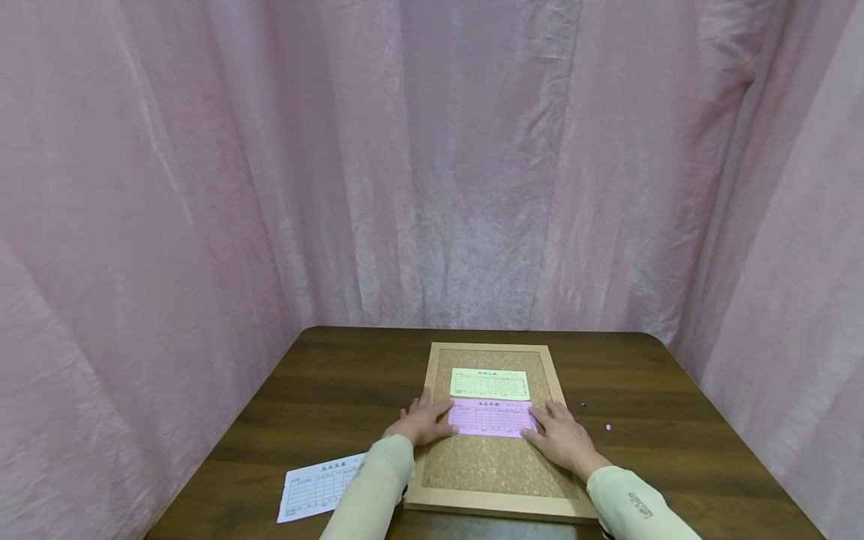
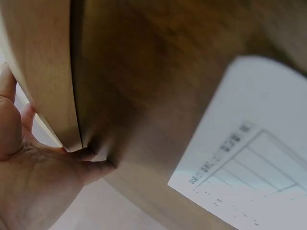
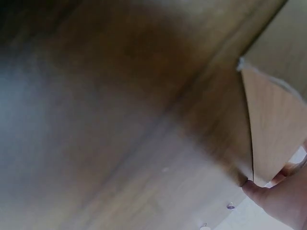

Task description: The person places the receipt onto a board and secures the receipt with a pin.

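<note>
A pink printed slip point(image 1: 491, 418) lies flat on a wood-framed cork board point(image 1: 499, 469), just below a green printed slip point(image 1: 489, 385). My left hand point(image 1: 420, 424) rests across the board's left frame, its thumb and a fingertip touching the pink slip's left edge. In the left wrist view, other fingers point(image 2: 96, 170) of that hand reach past the frame's outer side. On the other side, my right hand point(image 1: 563, 440) has thumb and fingertip on the pink slip's right edge. One fingertip point(image 3: 249, 186) reaches over the frame's outer side in the right wrist view.
A white printed slip point(image 1: 317, 491) lies on the dark wooden table point(image 1: 351, 375) left of the board, partly behind the left sleeve. Two small pins point(image 1: 608, 427) lie right of the board. Pink curtains point(image 1: 472, 165) surround the table's back and sides.
</note>
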Motion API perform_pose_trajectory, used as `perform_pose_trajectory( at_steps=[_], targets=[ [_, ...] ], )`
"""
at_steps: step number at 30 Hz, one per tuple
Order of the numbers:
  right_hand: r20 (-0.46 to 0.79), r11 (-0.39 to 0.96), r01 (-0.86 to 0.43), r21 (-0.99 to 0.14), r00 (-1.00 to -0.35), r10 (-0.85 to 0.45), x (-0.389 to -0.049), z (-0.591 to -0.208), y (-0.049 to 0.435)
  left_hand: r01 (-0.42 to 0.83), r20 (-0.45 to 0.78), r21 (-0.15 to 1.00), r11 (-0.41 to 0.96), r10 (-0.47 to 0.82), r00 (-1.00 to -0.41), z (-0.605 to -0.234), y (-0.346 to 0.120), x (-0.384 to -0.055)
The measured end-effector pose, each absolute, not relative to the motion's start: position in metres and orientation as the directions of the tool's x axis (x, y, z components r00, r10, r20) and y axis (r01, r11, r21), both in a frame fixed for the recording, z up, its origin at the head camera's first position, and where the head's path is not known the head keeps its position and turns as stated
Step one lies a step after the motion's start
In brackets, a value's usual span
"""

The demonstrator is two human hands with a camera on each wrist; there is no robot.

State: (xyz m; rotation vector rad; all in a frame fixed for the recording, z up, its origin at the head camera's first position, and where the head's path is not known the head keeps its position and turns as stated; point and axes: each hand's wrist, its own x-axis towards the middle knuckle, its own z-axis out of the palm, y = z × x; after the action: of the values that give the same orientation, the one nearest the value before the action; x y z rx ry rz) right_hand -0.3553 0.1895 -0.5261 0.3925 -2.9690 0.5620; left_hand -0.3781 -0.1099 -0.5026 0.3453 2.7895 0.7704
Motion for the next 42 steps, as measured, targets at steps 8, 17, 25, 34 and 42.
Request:
perform_pose_trajectory(
  at_steps=[8,17,25,34,42],
  targets=[
    [0.136,0.902,-0.262,-0.344,-0.964,-0.228,-0.354,-0.527,0.191,0.17,-0.149,0.526,0.833,0.287,-0.946,-0.505,-0.108,-0.378],
    [0.115,0.902,-0.254,-0.348,-0.967,-0.227,-0.354,-0.529,0.189,0.155,-0.154,0.534,0.831,0.276,-0.949,-0.511,-0.111,-0.379],
    [0.107,0.887,-0.271,-0.373,-0.963,-0.249,-0.354,-0.527,0.193,0.171,-0.155,0.513,0.841,0.286,-0.946,-0.506,-0.11,-0.377],
    [0.091,0.871,-0.309,-0.383,-0.95,-0.297,-0.359,-0.512,0.204,0.177,-0.148,0.514,0.84,0.29,-0.945,-0.496,-0.106,-0.376],
    [0.107,0.857,-0.341,-0.385,-0.939,-0.326,-0.363,-0.502,0.205,0.176,-0.151,0.506,0.844,0.288,-0.946,-0.496,-0.107,-0.378]
  ],
)
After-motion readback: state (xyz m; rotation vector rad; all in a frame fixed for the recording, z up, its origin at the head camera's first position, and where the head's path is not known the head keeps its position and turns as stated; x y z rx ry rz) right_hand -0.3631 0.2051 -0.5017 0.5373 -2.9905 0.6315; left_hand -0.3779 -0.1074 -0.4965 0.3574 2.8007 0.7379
